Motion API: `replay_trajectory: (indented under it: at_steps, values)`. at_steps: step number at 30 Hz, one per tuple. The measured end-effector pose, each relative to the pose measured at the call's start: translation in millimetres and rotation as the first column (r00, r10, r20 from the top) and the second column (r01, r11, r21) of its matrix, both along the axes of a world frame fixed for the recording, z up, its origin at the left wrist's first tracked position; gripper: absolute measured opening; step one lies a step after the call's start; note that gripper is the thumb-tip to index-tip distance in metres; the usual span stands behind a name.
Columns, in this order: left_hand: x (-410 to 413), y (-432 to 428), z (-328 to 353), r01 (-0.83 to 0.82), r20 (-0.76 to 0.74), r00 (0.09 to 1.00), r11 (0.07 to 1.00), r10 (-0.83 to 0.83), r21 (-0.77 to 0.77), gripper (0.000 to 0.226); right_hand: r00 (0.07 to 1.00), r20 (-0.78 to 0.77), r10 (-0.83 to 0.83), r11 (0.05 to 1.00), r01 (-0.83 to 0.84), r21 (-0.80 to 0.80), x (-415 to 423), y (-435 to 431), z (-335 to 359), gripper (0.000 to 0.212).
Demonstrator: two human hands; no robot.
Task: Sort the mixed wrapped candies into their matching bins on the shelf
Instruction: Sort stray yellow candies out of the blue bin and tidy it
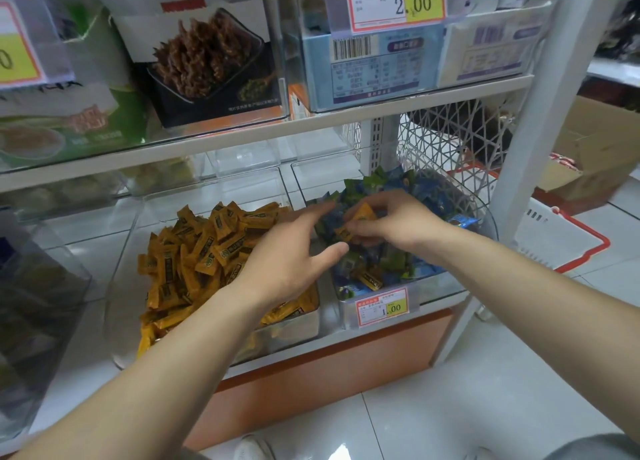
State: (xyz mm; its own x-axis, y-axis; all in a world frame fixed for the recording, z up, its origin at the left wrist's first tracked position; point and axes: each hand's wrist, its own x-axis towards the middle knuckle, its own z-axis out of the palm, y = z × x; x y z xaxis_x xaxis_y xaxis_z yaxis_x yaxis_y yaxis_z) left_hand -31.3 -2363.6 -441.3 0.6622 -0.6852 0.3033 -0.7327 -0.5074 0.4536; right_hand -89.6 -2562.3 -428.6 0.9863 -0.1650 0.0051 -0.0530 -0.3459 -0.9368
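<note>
Forearms cross lower frame, both reaching to lower shelf. Right hand over right bin, fingers pinching orange candy above blue-green candies. Left hand just beside, fingers spread, holding nothing. Best: firm pinch on wrapper body, carry leftward over bin walls, release low into left bin among orange candies. Orange stray near right bin's front wall looks next.

At the shelf's front stood two candy bins; three price tags showed; one red-rimmed basket sat right of it.
</note>
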Motion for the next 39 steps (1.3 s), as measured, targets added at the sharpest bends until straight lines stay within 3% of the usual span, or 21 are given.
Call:
replay_trajectory:
  at_steps: [2, 5, 7, 10, 11, 13, 14, 17, 21, 23, 26, 29, 32, 36, 39]
  values:
    - [-2.6, -3.2, 2.8, 0.008, -0.027, 1.0, 0.991, -0.012, -0.13, 0.058, 1.0, 0.029, -0.002, 0.954, -0.006, 0.301, -1.8, 5.5, 2.5, 0.018]
    - [-5.1, -2.1, 10.8, 0.004, 0.04, 0.999, 0.958, 0.008, -0.287, 0.031, 0.999, 0.023, 0.045, 0.91, -0.051, 0.411, -1.1, 11.7, 2.2, 0.017]
    - [1.1, 6.4, 14.5, -0.073, 0.082, 0.991, 0.953, 0.101, -0.295, 0.016, 0.999, -0.011, 0.045, 0.955, -0.04, 0.293, 0.4, 8.7, -0.4, 0.013]
    - [18.3, 32.4, 13.8, -0.275, 0.083, 0.951, 0.939, 0.297, -0.206, 0.016, 0.985, -0.16, 0.065, 0.993, -0.079, -0.083, -1.5, -5.4, -9.3, 0.015]
    - [23.7, 41.1, 12.5, -0.33, 0.117, 0.93, 0.932, 0.348, -0.149, 0.017, 0.964, -0.238, 0.117, 0.941, -0.184, -0.284, -2.3, -9.8, -14.0, 0.018]
    - [27.8, 51.2, 11.0, -0.373, 0.185, 0.908, 0.926, 0.377, -0.055, 0.021, 0.912, -0.375, 0.169, 0.678, -0.383, -0.627, -3.2, -13.4, -24.7, 0.021]
    - [26.0, 50.9, 11.0, -0.351, 0.201, 0.914, 0.935, 0.353, -0.045, 0.025, 0.907, -0.391, 0.157, 0.571, -0.406, -0.713, -4.0, -12.3, -28.0, 0.023]
    - [7.8, 37.2, 13.7, -0.19, 0.214, 0.957, 0.981, 0.194, -0.038, 0.04, 0.913, -0.389, 0.125, 0.499, -0.396, -0.771, 0.5, -9.2, -29.8, 0.031]
    - [-12.2, 16.1, 6.0, 0.018, 0.262, 0.962, 0.978, -0.074, 0.209, 0.053, 0.851, -0.514, 0.111, 0.451, -0.504, -0.737, 11.5, -2.1, -34.1, 0.036]
    - [-12.9, 11.6, 2.6, 0.064, 0.249, 0.959, 0.959, -0.136, 0.274, 0.043, 0.882, -0.457, 0.116, 0.46, -0.456, -0.762, 13.7, -0.6, -37.8, 0.031]
    - [-8.9, 12.1, -0.7, 0.089, 0.246, 0.957, 0.965, -0.151, 0.247, 0.033, 0.909, -0.391, 0.142, 0.512, -0.406, -0.757, 13.0, -3.2, -41.3, 0.026]
    - [-4.9, 12.8, -2.4, 0.118, 0.197, 0.967, 0.969, -0.162, 0.219, 0.034, 0.934, -0.306, 0.185, 0.608, -0.353, -0.711, 9.6, -12.7, -35.6, 0.011]
    - [-2.3, 12.4, -3.5, 0.132, 0.159, 0.973, 0.97, -0.166, 0.206, 0.036, 0.946, -0.189, 0.264, 0.702, -0.323, -0.635, 2.8, -21.9, -18.7, 0.017]
    - [-0.9, 10.3, -2.1, 0.157, 0.138, 0.974, 0.973, -0.181, 0.169, 0.035, 0.872, -0.314, 0.375, 0.707, -0.488, -0.511, -4.6, -7.1, -19.1, 0.013]
    - [2.1, 10.8, -1.2, 0.16, 0.14, 0.973, 0.972, -0.184, 0.171, 0.047, 0.812, -0.436, 0.388, 0.727, -0.56, -0.396, -3.7, 6.0, -28.2, 0.009]
